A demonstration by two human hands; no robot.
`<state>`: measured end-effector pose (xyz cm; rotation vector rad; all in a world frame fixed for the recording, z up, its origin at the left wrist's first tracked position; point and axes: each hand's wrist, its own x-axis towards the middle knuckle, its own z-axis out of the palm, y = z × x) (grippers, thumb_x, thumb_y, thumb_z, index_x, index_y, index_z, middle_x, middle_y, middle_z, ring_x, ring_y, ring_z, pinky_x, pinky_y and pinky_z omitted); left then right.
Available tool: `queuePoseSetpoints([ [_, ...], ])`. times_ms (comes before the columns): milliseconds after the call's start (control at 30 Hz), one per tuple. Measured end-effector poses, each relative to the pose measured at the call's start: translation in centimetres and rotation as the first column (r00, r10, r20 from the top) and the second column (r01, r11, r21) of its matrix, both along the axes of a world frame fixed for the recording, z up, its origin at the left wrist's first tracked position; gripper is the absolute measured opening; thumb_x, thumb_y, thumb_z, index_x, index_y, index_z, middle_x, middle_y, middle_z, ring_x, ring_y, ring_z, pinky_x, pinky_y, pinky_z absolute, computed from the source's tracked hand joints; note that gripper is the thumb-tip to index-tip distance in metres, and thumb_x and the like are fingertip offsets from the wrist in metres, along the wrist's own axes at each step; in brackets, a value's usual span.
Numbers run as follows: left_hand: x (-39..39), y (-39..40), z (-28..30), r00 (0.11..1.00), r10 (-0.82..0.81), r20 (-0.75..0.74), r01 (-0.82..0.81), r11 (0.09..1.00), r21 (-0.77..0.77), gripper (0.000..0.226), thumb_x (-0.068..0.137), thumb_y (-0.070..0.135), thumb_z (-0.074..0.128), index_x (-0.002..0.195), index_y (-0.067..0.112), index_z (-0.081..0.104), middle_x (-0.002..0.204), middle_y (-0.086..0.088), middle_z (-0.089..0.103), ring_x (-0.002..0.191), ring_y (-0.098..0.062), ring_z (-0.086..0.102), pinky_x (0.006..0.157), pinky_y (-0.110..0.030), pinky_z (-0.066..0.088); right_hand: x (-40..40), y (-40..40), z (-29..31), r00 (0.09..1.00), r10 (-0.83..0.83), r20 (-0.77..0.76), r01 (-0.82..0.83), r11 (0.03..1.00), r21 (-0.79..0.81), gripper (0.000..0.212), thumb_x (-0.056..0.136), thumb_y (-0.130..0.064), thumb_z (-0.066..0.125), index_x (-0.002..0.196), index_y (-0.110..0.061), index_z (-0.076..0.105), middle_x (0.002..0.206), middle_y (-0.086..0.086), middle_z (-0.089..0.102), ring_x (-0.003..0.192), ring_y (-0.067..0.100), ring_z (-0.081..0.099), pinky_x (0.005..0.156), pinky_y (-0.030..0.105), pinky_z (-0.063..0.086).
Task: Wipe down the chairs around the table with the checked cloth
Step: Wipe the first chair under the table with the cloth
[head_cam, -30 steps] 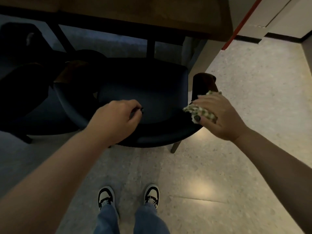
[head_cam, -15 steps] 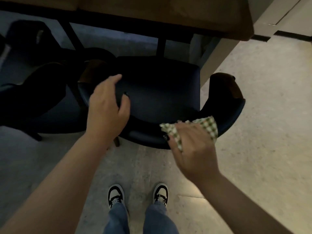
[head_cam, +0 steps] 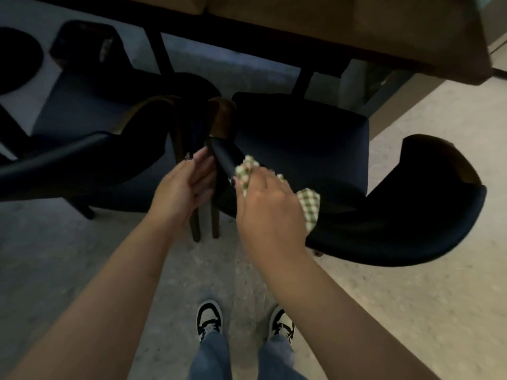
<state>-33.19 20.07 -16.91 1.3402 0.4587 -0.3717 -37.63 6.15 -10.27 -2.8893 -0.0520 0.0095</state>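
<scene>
Wiping: right hand (head_cam: 270,204) presses bunched checked cloth (head_cam: 247,171) on dark chair (head_cam: 315,160) armrest; left hand (head_cam: 186,185), fingers straight, steadies it w/o gripping. Risk: loose tail snags, cloth slips off curved arm.

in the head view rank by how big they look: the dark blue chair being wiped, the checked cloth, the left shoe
1. dark blue chair
2. checked cloth, partly covered by the right hand
3. left shoe, close in apparent size to the visible cloth, so this order is unsure

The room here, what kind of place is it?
Probably a dining or meeting area: a long wooden table, matching dark chairs tucked under it, and a speckled hard floor.
</scene>
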Motion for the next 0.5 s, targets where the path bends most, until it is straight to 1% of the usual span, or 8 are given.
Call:
queuePoseSetpoints([
  [67,0.4,0.7,-0.3,0.999,0.031,-0.016,-0.033,0.996,-0.078,0.037,0.103,0.042,0.028,0.123,0.038,0.059,0.12,0.014,0.068,0.111,-0.004,0.063,0.094,-0.033,0.045,1.7,1.8,-0.4,1.0,0.001,-0.007,-0.002,0.998,-0.063,0.043,0.103,-0.023,0.032,0.137,0.002,0.043,0.137,0.02,0.05,0.127,0.031,0.047,0.108,0.039,0.036],
  [133,1.0,1.4,-0.5,0.998,0.049,-0.03,-0.052,0.99,-0.129,0.044,0.104,0.043,0.025,0.132,0.03,0.055,0.118,0.007,0.07,0.109,-0.009,0.065,0.089,-0.032,0.047,3.4,3.5,-0.7,1.0,-0.009,-0.016,0.007,0.993,-0.121,0.042,0.102,-0.017,0.028,0.137,0.004,0.039,0.135,0.021,0.049,0.124,0.033,0.047,0.105,0.04,0.035],
  [233,1.6,1.8,-0.4,0.996,0.062,-0.06,-0.07,0.986,-0.151,0.048,0.105,0.041,0.024,0.137,0.02,0.052,0.106,-0.004,0.074,0.1,-0.013,0.069,0.084,-0.028,0.053,6.2,5.6,-1.0,1.0,-0.01,0.014,0.012,0.988,-0.155,0.037,0.1,-0.014,0.03,0.127,0.003,0.049,0.123,0.02,0.056,0.112,0.033,0.054,0.095,0.041,0.041],
  [300,2.0,1.6,-0.1,0.995,0.059,-0.076,-0.071,0.985,-0.159,0.049,0.105,0.039,0.025,0.14,0.014,0.048,0.112,-0.016,0.062,0.097,-0.013,0.068,0.084,-0.026,0.055,7.9,6.4,-1.0,0.999,-0.028,0.035,0.032,0.992,-0.122,0.034,0.101,-0.019,0.033,0.119,-0.001,0.055,0.116,0.016,0.061,0.104,0.032,0.058,0.084,0.038,0.043],
  [333,2.2,1.4,0.2,0.995,0.061,-0.076,-0.072,0.984,-0.162,0.049,0.105,0.039,0.027,0.142,0.013,0.046,0.113,-0.013,0.057,0.089,-0.009,0.07,0.076,-0.024,0.057,8.5,6.6,-0.9,0.998,-0.051,0.021,0.053,0.995,-0.09,0.034,0.101,-0.021,0.034,0.118,-0.002,0.057,0.114,0.015,0.062,0.102,0.032,0.059,0.077,0.037,0.041],
  [400,2.4,1.1,0.7,0.995,0.062,-0.075,-0.074,0.984,-0.159,0.049,0.104,0.039,0.032,0.142,0.012,0.045,0.105,-0.009,0.064,0.073,-0.004,0.07,0.061,-0.022,0.055,9.0,6.5,-0.7,0.995,-0.094,-0.034,0.094,0.996,0.007,0.033,0.101,-0.024,0.036,0.115,-0.006,0.06,0.11,0.015,0.064,0.098,0.033,0.061,0.071,0.035,0.038],
  [433,2.5,0.9,0.8,0.995,0.064,-0.081,-0.077,0.984,-0.162,0.048,0.103,0.039,0.034,0.142,0.014,0.046,0.107,-0.008,0.068,0.081,-0.006,0.07,0.065,-0.025,0.056,8.8,6.1,-0.5,0.993,-0.1,-0.061,0.104,0.993,0.065,0.033,0.101,-0.026,0.037,0.115,-0.008,0.061,0.108,0.014,0.064,0.097,0.034,0.061,0.073,0.036,0.042],
  [500,2.9,0.3,1.2,0.99,0.071,-0.118,-0.09,0.983,-0.158,0.047,0.102,0.04,0.038,0.142,0.017,0.046,0.133,-0.013,0.058,0.117,-0.021,0.06,0.09,-0.038,0.052,7.7,4.9,0.0,0.991,-0.093,-0.097,0.109,0.978,0.179,0.031,0.101,-0.029,0.035,0.112,-0.014,0.06,0.103,0.011,0.064,0.091,0.032,0.061,0.077,0.045,0.049],
])
